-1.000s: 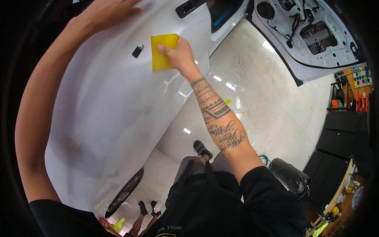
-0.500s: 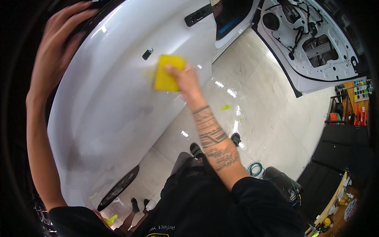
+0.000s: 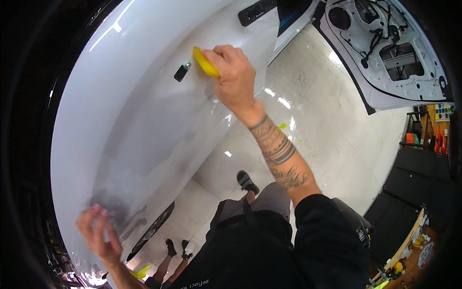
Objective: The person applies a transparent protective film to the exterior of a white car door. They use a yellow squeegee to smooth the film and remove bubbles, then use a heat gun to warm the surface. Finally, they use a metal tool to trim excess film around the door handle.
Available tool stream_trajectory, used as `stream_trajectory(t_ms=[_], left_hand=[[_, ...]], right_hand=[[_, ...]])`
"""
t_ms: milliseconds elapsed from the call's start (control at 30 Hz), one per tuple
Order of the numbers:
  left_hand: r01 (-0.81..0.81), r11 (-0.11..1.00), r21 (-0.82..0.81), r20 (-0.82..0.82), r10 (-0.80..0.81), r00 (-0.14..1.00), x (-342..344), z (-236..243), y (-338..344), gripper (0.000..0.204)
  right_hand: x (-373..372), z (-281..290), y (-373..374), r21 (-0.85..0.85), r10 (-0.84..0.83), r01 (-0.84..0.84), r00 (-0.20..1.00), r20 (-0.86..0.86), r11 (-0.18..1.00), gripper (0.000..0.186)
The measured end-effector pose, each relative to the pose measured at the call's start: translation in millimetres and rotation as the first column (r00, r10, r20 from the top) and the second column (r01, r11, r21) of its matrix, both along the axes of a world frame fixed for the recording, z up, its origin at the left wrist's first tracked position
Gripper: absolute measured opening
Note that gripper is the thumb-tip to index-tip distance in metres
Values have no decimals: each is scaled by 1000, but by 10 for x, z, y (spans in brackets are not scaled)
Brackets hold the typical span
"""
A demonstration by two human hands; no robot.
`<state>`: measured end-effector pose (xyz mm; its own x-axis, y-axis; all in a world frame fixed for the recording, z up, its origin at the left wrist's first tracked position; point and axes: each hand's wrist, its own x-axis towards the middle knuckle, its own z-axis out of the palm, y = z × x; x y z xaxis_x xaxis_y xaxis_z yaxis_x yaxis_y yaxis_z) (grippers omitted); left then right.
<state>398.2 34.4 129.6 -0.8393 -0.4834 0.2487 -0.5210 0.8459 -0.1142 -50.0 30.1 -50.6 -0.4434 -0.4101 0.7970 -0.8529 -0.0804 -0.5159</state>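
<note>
My right hand is closed on a thin yellow sponge, which is tipped onto its edge against the upper part of the white car panel. Just left of the sponge, a small dark slot with a round metal fitting shows in the panel. A black trim piece lies farther up on the panel. Lower left, my left hand is open, its fingers spread and slightly blurred, at the near part of the panel. Whether its fingertips touch the surface I cannot tell.
A detached white car door with exposed wiring stands at the far right. Black cases and a wooden shelf line the right side. A dark wheel shows below the panel, near another person's legs. Yellow scraps lie on the tiled floor.
My left hand has come down from the panel's far-left edge to its near part. My right hand has moved up slightly, and the sponge has turned from flat to edge-on.
</note>
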Motion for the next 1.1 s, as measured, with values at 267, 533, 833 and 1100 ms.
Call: stream_trajectory(t_ms=[267,533,833,1100], left_hand=[[73,997,2,-190,-71,979,-541,-51,34,43],[228,963,-141,-312,-262,913,-871,296,119,44],[-64,989,-132,-216,34,976,60,331,146,37],[-191,978,85,-193,204,960,144,-106,304,38]], right_hand=[[490,380,132,332,-119,-14,919,377,943,30],[-43,192,739,-452,456,-343,-74,887,824,33],[-288,144,31,60,-42,40,999,34,997,21],[387,228,210,-32,323,-629,354,877,777,24]])
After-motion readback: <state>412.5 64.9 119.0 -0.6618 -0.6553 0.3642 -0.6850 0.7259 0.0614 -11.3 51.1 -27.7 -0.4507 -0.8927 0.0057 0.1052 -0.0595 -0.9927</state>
